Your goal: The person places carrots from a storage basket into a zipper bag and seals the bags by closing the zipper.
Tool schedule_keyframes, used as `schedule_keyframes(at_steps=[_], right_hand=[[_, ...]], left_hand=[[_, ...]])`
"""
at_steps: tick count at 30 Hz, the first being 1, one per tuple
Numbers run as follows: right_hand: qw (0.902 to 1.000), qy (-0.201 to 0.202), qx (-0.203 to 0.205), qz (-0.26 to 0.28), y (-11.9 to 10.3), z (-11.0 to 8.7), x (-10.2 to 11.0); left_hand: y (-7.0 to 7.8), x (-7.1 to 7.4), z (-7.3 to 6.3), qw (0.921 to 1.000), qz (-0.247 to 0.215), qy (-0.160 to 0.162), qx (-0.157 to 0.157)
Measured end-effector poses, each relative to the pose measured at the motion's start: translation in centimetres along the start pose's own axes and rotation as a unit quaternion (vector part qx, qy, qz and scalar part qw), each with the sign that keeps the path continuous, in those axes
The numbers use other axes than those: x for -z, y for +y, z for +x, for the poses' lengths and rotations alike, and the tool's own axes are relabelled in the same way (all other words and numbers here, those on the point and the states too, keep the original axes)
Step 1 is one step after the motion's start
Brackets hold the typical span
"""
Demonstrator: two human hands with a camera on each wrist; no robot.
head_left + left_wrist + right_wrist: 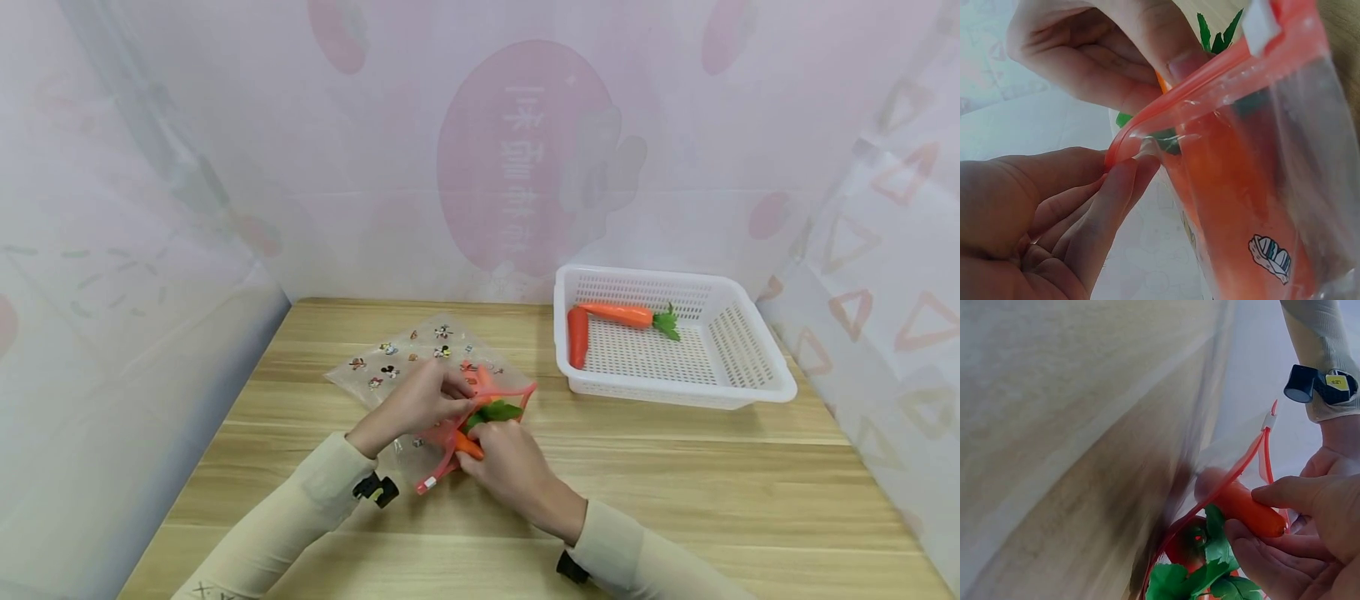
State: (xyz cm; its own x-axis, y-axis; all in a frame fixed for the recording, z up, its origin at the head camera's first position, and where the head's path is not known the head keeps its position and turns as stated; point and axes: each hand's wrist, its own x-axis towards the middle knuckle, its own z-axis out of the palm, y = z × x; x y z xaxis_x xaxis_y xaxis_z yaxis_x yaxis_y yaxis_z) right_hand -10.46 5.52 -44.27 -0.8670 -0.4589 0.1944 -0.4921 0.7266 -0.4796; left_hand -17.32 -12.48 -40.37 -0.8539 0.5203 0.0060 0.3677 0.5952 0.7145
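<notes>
Pinching the red rim (1216, 78), the left hand (429, 400) is holding a clear printed bag (408, 358); the right hand (513, 467) is gripping an orange vegetable (1250, 512) partly inside it. Farther right, a white basket (675, 393) is holding a leafy carrot (626, 315) and a red vegetable (577, 337).

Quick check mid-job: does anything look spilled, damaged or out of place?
Nothing looks spilled or damaged. The clear printed plastic bag with red zip edging lies askew on the wood-grain table, but its mouth is held open, so that seems ordinary. The white perforated plastic basket sits upright.
</notes>
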Motion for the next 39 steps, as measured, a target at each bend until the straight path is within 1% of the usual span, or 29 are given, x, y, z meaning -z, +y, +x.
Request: schedule_keyframes(at_steps=[6,9,13,18,24,31,35,39], right_hand=[[0.9997,0.008,0.009,-0.020,-0.1,0.3,-0.5],[0.9997,0.006,0.009,-0.021,-0.1,0.4,-0.6],[0.9997,0.001,0.011,-0.023,-0.2,0.4,-0.7],[0.9995,-0.003,0.019,-0.027,-0.2,0.1,-0.3],[0.9997,-0.012,0.018,-0.015,-0.2,-0.6,1.3],[0.9994,0.000,0.035,0.001,0.6,-1.2,3.6],[0.9993,-0.001,0.032,0.018,1.1,-1.5,5.2],[0.9993,0.014,0.036,0.007,1.6,-1.8,7.0]], left_hand=[[0.2,0.0,0.0,0.9998,-0.013,-0.009,0.015],[0.2,0.1,0.0,0.9995,-0.024,-0.012,0.018],[0.1,0.1,0.0,0.9993,-0.032,-0.012,0.016],[0.1,0.2,-0.1,0.9996,-0.024,-0.010,0.012],[-0.1,0.2,-0.1,0.9997,-0.023,-0.011,0.006],[0.0,0.3,-0.4,0.9995,-0.027,-0.012,0.005],[-0.1,0.3,-0.5,0.9995,-0.030,-0.013,0.007],[0.0,0.4,-0.5,0.9993,-0.034,-0.011,0.013]])
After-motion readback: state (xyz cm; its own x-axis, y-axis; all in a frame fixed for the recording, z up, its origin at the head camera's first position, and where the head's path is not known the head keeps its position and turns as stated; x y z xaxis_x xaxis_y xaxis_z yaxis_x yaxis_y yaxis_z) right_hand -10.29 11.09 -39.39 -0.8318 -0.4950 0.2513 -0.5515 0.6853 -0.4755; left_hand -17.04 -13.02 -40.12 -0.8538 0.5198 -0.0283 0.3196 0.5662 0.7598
